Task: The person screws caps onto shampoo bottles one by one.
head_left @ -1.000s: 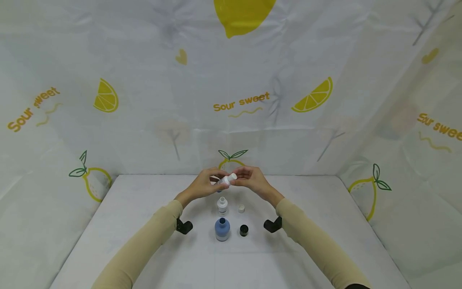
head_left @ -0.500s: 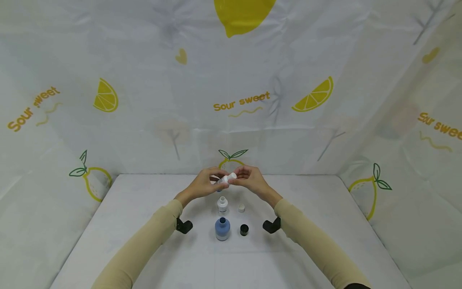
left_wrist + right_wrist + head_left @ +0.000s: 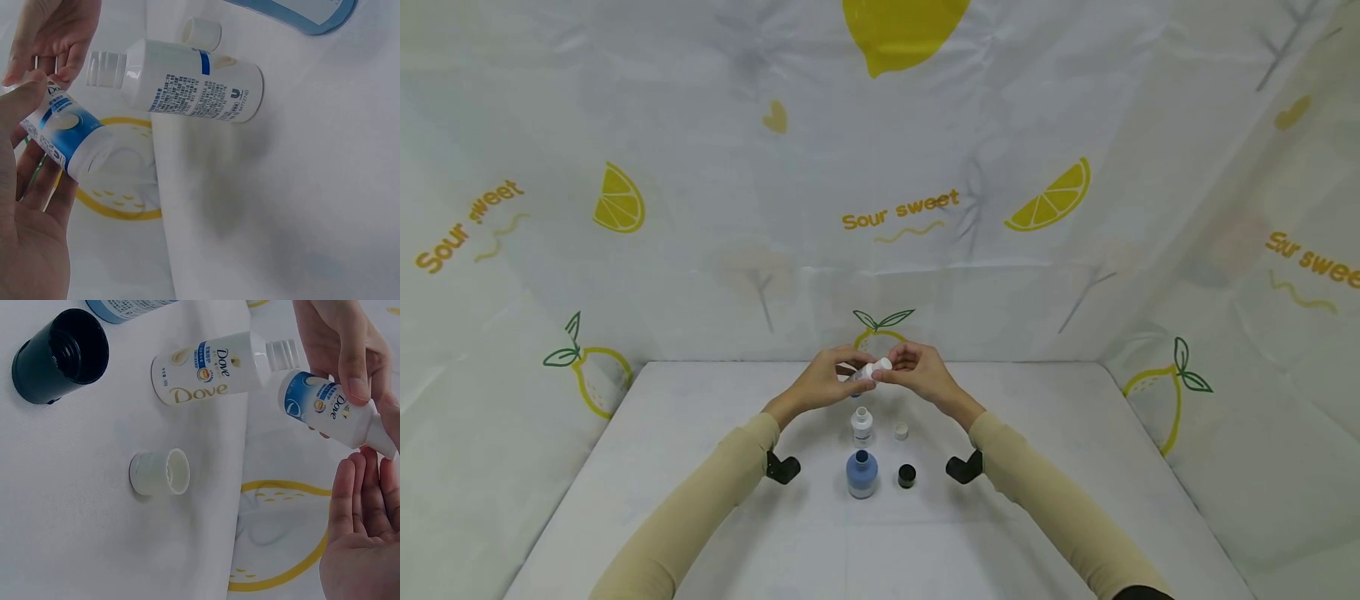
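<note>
My left hand [image 3: 822,383] hid part of the tilted Dove bottle [image 3: 864,374], the left wrist view chopped through the blue bottle [image 3: 312,12], my right hand [image 3: 365,540] overran the right wrist view, and the head view left labels [image 3: 862,435] unreadably tiny!

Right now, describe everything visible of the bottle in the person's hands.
The held bottle looks like white plastic, printed with "Dove" and a blue patch near the base. Its white cap is on. It tilts, cap end higher, raised above the table. The left grip holds its body; the right grip pinches the cap. Its contents are hidden.
</note>
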Motion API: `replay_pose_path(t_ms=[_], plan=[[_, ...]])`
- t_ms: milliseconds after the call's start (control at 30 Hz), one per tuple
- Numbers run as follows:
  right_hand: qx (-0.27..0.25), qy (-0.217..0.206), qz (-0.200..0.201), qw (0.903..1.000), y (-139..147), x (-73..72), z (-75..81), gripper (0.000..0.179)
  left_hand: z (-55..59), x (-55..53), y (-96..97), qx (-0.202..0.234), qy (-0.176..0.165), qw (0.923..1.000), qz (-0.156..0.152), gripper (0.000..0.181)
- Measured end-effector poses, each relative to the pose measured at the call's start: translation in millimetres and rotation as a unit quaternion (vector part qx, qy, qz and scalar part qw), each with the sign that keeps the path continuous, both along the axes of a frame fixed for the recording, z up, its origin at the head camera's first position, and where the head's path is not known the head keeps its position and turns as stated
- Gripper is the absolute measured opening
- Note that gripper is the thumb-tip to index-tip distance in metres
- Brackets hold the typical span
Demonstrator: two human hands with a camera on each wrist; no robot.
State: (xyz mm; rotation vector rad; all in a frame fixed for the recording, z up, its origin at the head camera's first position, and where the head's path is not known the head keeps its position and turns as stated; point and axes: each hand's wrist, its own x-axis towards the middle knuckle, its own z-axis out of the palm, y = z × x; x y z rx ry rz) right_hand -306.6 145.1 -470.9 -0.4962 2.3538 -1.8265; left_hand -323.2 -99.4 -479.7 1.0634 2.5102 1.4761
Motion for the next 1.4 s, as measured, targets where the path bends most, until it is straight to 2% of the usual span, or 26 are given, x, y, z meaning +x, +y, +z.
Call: replay_pose_path(t_ms=[567,767,900,1067,1400], plan=[[0.012,-0.008,0.015,0.9998,2.1,2.0,4.0,0.029,1.6,0.5,-1.3,-0.001,0.003,1.0,0.002,0.039],[-0.02,0.011,0.061,0.9978,9.3,-2.1,4.3,0.044,1.1,0.4,-2.0,0.001,-0.006,1.0,0.002,0.039],[-0.034,0.022,0.098,0.9944,12.3,-4.9,5.0,0.045,0.0,-0.6,-2.2,0.005,-0.009,0.9999,0.0,0.04],[-0.042,0.023,0.122,0.9914,12.8,-5.7,6.0,0.043,-0.1,-0.4,-2.0,0.009,-0.012,0.9999,0.0,0.041],[-0.034,0.013,0.11,0.9933,12.9,-4.2,7.3,0.037,1.7,2.9,-0.7,0.005,-0.007,1.0,0.003,0.041]])
